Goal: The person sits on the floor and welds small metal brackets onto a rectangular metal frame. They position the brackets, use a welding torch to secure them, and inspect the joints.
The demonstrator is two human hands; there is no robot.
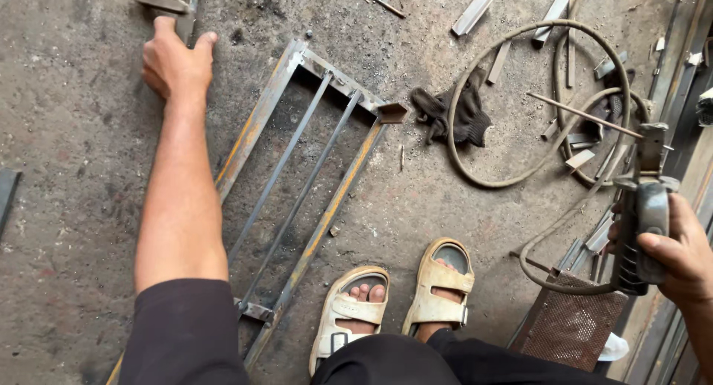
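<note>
Gripping hand, right: we close our right hand around the dark handle of a welding electrode holder, thumb laid over its grip, at the right edge of the view.
Rod: a thin straight welding rod sticks out of the holder's top clamp, slanting up and to the left over the floor.
Cable: a thick, dirty welding cable loops in wide rings on the floor and runs toward the holder's lower end.
Reaching hand, left: our left hand stretches far forward with the arm straight, fingers curled over a small rusty metal piece at the top edge; we cannot tell whether the fingers clamp it or just rest on it.
Frame: a long rectangular frame of rusty steel angle bars with thin inner rods lies flat on the floor just right of our left forearm, running from the top centre down past our knee.
Feet: two feet in worn beige strap sandals stand beside the frame's lower end.
Gloves: a pair of dark knitted work gloves lies crumpled between the frame's top corner and the cable loops.
Scraps: short offcuts of steel strip lie scattered on the stained concrete floor.
Mesh: a brown perforated metal sheet sits below the holder.
</note>
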